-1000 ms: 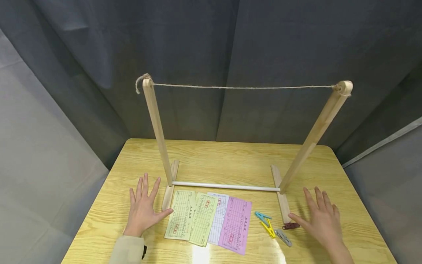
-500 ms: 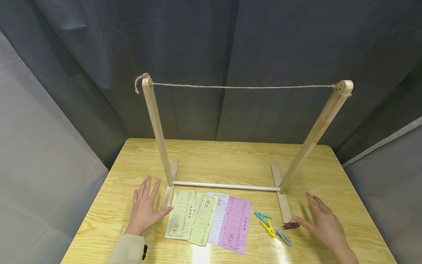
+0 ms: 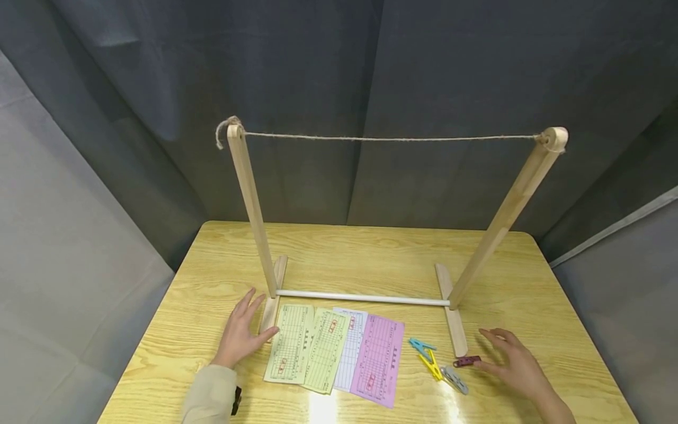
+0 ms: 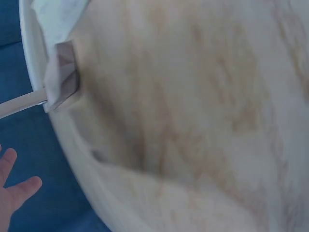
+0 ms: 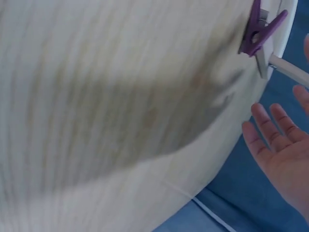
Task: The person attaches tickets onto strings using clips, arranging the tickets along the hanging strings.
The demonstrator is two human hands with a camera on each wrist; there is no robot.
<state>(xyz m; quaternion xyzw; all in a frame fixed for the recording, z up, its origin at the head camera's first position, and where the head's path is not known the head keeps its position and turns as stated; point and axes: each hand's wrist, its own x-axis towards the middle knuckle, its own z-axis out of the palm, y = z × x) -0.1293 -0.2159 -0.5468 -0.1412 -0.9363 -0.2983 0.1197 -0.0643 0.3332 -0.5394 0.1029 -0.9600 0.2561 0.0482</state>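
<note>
- Two bare hands reach over a wood-grained counter [image 3: 371, 253] toward a wooden stand and the things laid before it.
- The left hand [image 3: 241, 338] is beside the stand's left foot. Its grip is slack and holds nothing, thumb well apart from the fingers. The thumb tip points at the nearest slip; whether it touches cannot be told.
- The right hand [image 3: 516, 368] is just beside a dark purple clip [image 3: 467, 361]. Its grip is loose and holds nothing, with a gap between thumb and fingers. The thumb tip is at the clip's right end; contact cannot be told.
- That clip lies at the near end of the stand's right foot [image 3: 455, 327].
- To its left, a blue clip [image 3: 422, 347] and a yellow clip [image 3: 431, 365] meet, with a grey clip [image 3: 454, 380] close by.
- Four printed slips lie overlapping in a row between the hands: two pale green slips [image 3: 325, 350], a white slip [image 3: 349, 353] and a pink-purple slip [image 3: 377, 362].
- Behind the slips, a white rod [image 3: 362, 298] joins the bottoms of two leaning posts [image 3: 503, 224]; a string [image 3: 392, 139] runs between their tops.
- A dark curtain [image 3: 296, 88] hangs behind the counter.
</note>
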